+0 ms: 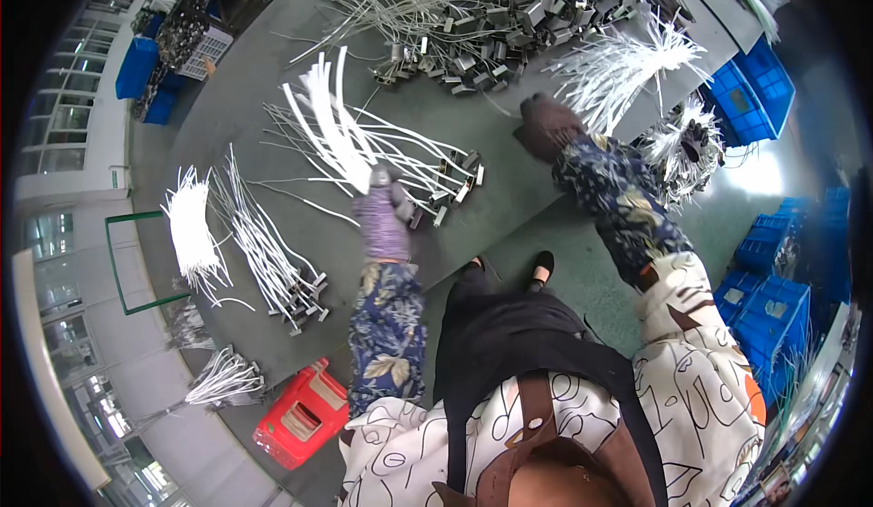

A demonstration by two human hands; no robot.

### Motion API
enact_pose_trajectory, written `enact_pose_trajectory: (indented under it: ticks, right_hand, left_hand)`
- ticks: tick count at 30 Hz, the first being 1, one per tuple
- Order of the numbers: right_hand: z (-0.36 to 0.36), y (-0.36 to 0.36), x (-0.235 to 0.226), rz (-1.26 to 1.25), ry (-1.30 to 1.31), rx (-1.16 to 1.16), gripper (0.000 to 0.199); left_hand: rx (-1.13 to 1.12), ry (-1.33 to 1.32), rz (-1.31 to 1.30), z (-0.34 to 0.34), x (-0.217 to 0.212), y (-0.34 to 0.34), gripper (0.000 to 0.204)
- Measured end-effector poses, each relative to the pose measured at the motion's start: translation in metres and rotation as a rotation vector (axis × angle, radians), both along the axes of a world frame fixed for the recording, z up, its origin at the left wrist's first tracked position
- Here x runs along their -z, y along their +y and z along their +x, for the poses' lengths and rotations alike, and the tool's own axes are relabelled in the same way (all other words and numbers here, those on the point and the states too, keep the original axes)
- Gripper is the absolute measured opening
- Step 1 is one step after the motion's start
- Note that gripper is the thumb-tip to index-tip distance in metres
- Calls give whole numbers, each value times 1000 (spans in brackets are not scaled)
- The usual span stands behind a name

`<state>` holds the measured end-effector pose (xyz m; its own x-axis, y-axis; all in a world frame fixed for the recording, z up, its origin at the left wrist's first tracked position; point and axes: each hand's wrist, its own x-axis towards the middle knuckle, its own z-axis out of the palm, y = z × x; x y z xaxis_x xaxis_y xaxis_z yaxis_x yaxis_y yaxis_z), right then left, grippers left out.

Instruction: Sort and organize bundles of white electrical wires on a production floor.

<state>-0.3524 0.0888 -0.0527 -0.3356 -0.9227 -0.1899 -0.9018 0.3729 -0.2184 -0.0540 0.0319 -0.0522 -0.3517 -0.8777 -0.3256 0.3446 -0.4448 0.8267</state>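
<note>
A sorting step seems in hand: a sheaf of white wires (350, 143) on the table (236, 98) is gripped by the gloved left hand (384, 211), while the right hand (548, 125), grip unclear, is rested near the clip pile (509, 25), where a firm pinch is likely needed.

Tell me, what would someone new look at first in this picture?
Probably the fan of white cables with metal ends spread across the middle of the grey table, right where the left hand in a purple glove rests. Next, the big heap of grey metal parts at the table's far end, near the right hand in a dark glove. A bright red stool stands out below the table.
</note>
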Motion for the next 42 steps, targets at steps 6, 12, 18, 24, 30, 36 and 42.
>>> enact_pose_trajectory:
  ticks: [6, 12, 18, 24, 30, 36, 42]
  right_hand:
    - [17, 116, -18, -134, -1050, -100, 21]
    - [44, 287, 0, -116, -851, -80, 11]
    - [40, 403, 15, 471, -949, 740, 30]
    - [40, 404, 20, 399, -940, 807, 37]
    - [34, 389, 0, 320, -962, 780, 38]
    - [39, 388, -3, 360, -909, 794, 38]
    - [45, 378, 3, 397, -989, 855, 32]
  left_hand:
    - [75, 334, 493, -100, -4, 77, 24]
    - [144, 162, 595, -142, 12, 129, 20]
    - [-122, 241, 367, -144, -2, 97, 21]
    - [-66, 101, 60, -129, -29, 47, 26]
    - [-187, 40, 74, -119, -68, 39, 23]
    - [-165, -45, 14, -119, -66, 39, 30]
    - [-11, 9, -33, -109, -38, 52, 25]
